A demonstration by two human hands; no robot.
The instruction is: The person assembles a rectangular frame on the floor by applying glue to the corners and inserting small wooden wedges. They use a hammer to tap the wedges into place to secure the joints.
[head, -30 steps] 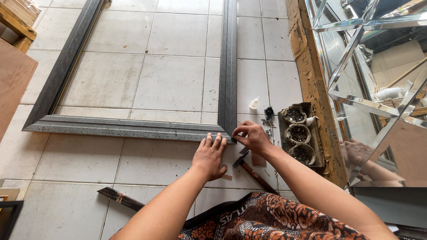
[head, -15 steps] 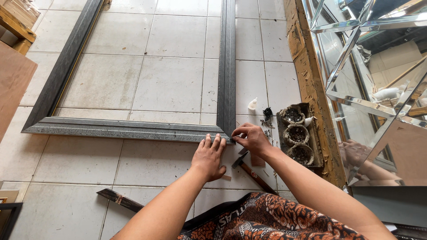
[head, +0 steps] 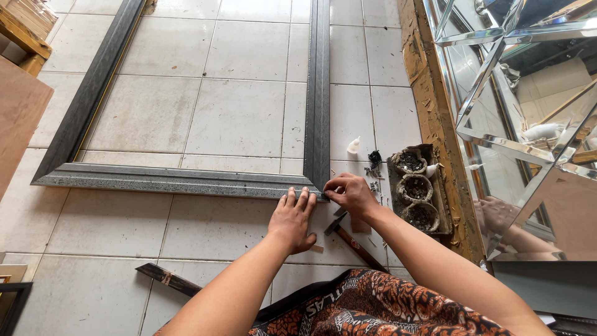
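Note:
A large dark grey picture frame (head: 168, 180) lies flat on the white tiled floor. My left hand (head: 293, 219) rests flat on the floor, fingers apart, fingertips against the frame's near right corner. My right hand (head: 349, 193) pinches at that same corner with thumb and forefinger; what it holds is too small to tell. Just below my right hand lies a hammer (head: 354, 244) with a wooden handle.
A tray (head: 435, 205) with three small pots of nails sits right of the corner, beside a small white bottle (head: 353, 145). A wooden-edged mirror panel (head: 497, 124) stands at the right. A dark moulding offcut (head: 168, 280) lies near my knee. Wooden boards are at far left.

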